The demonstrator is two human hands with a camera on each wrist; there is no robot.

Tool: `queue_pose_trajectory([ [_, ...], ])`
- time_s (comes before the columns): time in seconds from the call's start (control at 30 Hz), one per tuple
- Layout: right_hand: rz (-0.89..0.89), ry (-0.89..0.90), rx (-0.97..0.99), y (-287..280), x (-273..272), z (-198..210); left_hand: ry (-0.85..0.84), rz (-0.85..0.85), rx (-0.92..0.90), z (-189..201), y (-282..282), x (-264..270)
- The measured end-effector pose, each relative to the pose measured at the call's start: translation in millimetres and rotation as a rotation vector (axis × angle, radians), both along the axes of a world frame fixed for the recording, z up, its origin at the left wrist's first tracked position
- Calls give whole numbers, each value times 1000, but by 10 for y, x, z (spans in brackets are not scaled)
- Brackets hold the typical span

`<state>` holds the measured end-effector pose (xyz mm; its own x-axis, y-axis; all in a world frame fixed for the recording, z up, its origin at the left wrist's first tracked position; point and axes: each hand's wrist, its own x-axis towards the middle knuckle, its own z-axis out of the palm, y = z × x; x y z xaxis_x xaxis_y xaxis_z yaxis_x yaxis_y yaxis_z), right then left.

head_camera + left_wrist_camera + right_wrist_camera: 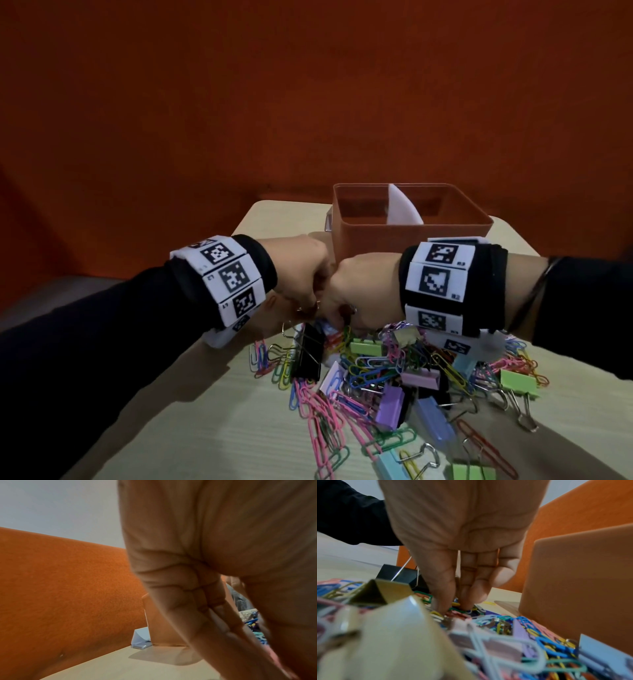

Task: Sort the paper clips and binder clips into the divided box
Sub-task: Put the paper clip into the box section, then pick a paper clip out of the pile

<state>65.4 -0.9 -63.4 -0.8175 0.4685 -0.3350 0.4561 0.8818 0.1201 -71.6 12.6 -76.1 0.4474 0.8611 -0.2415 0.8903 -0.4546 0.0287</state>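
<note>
A mixed pile of coloured paper clips and binder clips lies on the table in front of the orange divided box, which has a white divider. Both hands meet knuckle to knuckle over the pile's far edge, fingers pointing down. My right hand dips thumb and fingertips into the paper clips and pinches there. My left hand hangs just above a black binder clip. The left wrist view is blurred, and whether the left hand holds anything is hidden.
The light wooden table ends at an orange wall just behind the box. A small clear plastic piece sits at the box's left side. Pastel binder clips spread to the right and toward the near edge.
</note>
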Motion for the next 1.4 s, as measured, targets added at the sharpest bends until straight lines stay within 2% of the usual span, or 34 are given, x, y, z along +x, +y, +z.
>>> queue_pose_trajectory([
  [0.17, -29, 13, -58, 57, 29, -13, -4, 4, -31, -1, 6, 31],
  [0.27, -43, 78, -61, 84, 89, -1, -55, 22, -50, -16, 24, -6],
  [0.53, -255, 321, -143, 243, 319, 88, -452, 164, -224, 160, 27, -107],
  [0.7, -409, 563, -159, 454, 535, 378, -733, 195, -67, 382, 146, -84],
  [0.83, -496, 762, -65, 641, 637, 520, -887, 223, 135, 462, 284, 49],
  [0.93, -560, 819, -39, 726, 653, 508, -881, 234, 238, 441, 367, 161],
  [1.1, -624, 768, 51, 754, 651, 454, -754, 215, 301, 403, 447, 244],
  [1.3, -538, 674, 198, 677, 658, 362, -609, 198, 323, 452, 270, 148],
  [1.37, -469, 646, 172, 554, 629, 348, -501, 186, 246, 472, 145, 92],
  [1.4, -438, 622, 127, 476, 611, 335, -441, 187, 131, 476, 77, 63],
])
